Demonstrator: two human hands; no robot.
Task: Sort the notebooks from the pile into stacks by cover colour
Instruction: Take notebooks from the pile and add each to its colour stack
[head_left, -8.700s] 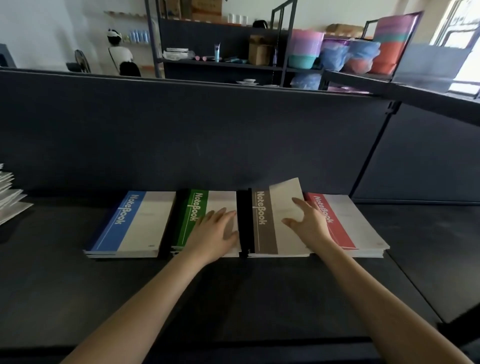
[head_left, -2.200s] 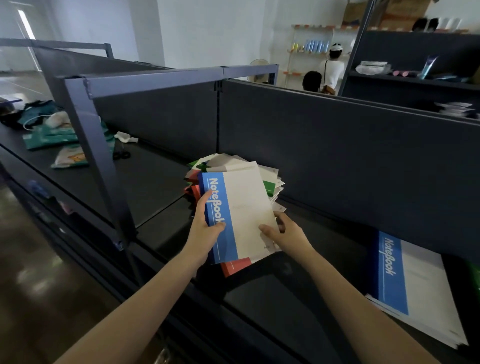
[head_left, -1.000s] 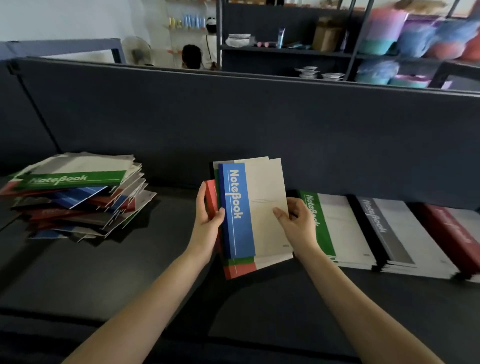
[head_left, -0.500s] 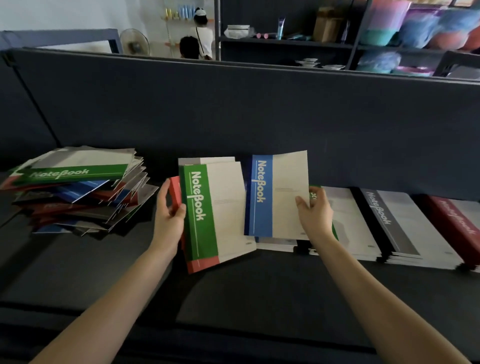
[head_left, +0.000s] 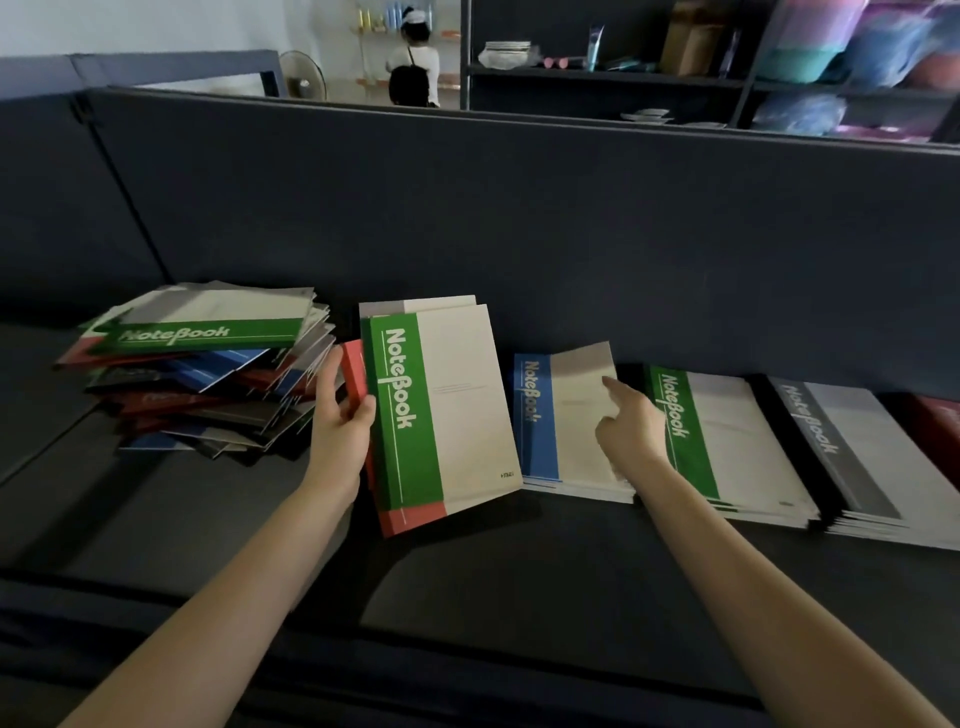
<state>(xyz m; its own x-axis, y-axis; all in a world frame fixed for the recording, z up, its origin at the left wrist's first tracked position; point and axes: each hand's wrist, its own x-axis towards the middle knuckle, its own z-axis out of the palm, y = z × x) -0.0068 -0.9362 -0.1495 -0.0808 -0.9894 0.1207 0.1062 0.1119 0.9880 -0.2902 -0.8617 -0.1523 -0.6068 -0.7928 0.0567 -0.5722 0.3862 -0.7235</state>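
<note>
Leftward, left hand (head_left: 340, 436) gripping green-topped notebook bundle (head_left: 441, 410), mixed pile (head_left: 202, 364) just beyond it, right hand (head_left: 631, 431) holding nothing, forefinger (head_left: 617, 388) on blue stack (head_left: 561, 415), green stack (head_left: 727, 431) beside

Head view: from above the table's (head_left: 467, 582) near edge, facing forward and down, close.
Top right: blurred, perhaps shelving (head_left: 779, 83).

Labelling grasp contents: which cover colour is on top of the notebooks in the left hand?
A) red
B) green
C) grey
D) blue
B: the top notebook gripped by the left hand has a green band. A red notebook only peeks out beneath it.
</note>
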